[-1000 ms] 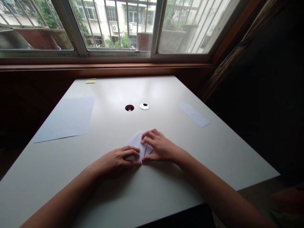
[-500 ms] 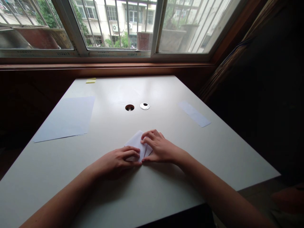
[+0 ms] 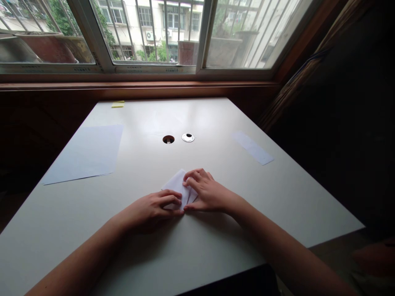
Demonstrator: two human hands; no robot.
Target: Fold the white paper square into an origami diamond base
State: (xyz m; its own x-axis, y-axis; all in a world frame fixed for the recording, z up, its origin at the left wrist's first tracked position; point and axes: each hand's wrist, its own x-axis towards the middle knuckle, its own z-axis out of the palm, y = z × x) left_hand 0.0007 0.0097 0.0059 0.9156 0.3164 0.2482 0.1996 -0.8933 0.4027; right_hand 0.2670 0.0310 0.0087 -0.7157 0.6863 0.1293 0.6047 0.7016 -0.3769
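Note:
A folded sheet of white paper [image 3: 176, 181] lies on the white table between my hands, one corner pointing away from me. My left hand [image 3: 162, 204] presses on its left side, the fingers bent and the thumb near the paper's lower tip. On the right side, my right hand [image 3: 205, 191] curls over a folded flap, its fingertips on the paper and its thumb at the lower tip. Both thumbs nearly meet there. Parts of the paper's edges are hidden under my fingers.
Flat sheets of paper [image 3: 89, 152] lie on the left of the table [image 3: 148, 259]. A paper strip [image 3: 253, 147] rests at the right. Farther back are a round hole [image 3: 168, 139], a round cover [image 3: 188, 137] and a yellow sticky pad [image 3: 117, 104]. A dark object [image 3: 234, 283] sits at the front edge.

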